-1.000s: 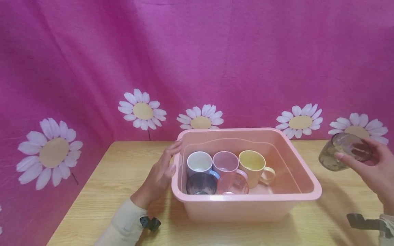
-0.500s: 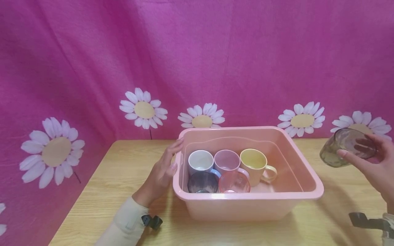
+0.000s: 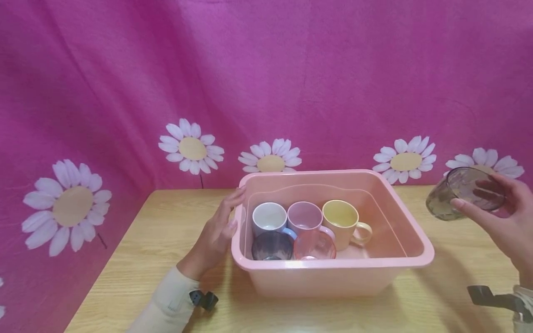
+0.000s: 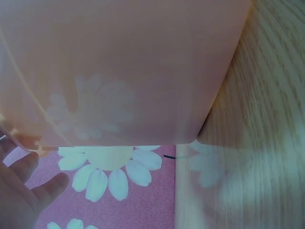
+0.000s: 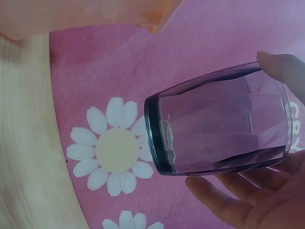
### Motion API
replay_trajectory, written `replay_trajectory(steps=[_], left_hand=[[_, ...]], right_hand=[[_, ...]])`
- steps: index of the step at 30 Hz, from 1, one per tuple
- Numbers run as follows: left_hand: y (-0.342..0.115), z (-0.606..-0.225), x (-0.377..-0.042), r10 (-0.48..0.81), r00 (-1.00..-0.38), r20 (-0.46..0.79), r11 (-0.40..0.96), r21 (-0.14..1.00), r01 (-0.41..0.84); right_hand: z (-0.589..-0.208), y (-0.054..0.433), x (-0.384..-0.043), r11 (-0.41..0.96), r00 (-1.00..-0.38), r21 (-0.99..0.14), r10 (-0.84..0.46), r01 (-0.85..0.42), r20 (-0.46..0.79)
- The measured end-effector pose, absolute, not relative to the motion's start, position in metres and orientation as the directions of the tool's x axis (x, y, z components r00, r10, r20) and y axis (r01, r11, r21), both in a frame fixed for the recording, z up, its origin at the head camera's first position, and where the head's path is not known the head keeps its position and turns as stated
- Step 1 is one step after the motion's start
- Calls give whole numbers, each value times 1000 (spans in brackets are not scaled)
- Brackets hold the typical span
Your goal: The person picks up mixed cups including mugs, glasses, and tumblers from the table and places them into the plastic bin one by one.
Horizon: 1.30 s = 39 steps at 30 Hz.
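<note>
In the head view a pink plastic basin point(image 3: 333, 265) stands on the table. My left hand point(image 3: 212, 238) touches its left rim, fingers extended along the edge. Right of the basin, above the table, my right hand point(image 3: 510, 217) holds a smoky tinted glass tumbler point(image 3: 440, 200) between thumb and fingers. The tumbler is tilted, its mouth toward the palm and its thick base point(image 5: 155, 136) pointing away. Inside the basin stand a white-lined mug point(image 3: 269, 216) with a blue handle, a mauve mug point(image 3: 305, 216), a yellow mug point(image 3: 340, 233), a dark glass point(image 3: 272, 246) and a pinkish glass point(image 3: 314, 245).
The light wood table point(image 3: 137, 249) ends at a magenta cloth point(image 3: 333, 83) printed with white daisies, hanging behind and at the left. The basin's bare right wall point(image 3: 393, 210) shows beyond the yellow mug's handle.
My right hand has lifted the tumbler slightly, and its mouth faces more toward the camera. The left hand stays at the basin's rim. Cups in the basin have not moved.
</note>
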<state>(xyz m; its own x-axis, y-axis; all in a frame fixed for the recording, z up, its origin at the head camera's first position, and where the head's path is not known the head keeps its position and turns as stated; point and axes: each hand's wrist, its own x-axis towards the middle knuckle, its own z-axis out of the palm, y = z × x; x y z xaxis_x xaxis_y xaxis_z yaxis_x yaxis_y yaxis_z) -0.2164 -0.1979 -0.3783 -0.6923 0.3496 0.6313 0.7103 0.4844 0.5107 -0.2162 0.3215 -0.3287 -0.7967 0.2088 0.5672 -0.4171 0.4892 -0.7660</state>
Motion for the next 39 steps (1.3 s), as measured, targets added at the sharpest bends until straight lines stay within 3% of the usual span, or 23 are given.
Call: replay_trajectory(steps=[12,20,27,34,39], left_hand=[[-197,-376,-217,353,-699,622,473,526,707],[-197,-377,-218,352,-696,626,470,525,710],[-199,-379,-216,351,-688,635,471,515,716],[-199,-379,-217,353,-680,642,466,510,723],[-198,-378,-216,353,-686,636,469,514,718]], right_hand=[[-321,316,-212,470,-801,-773,202,-425,563],[-315,309,-209,344,-782,-791,202,-506,589],[-310,300,-205,148,-785,-804,175,-576,594],[-307,297,-201,282,-780,-790,179,-544,600],[-305,294,-199,260,-777,-789,174,-556,605]])
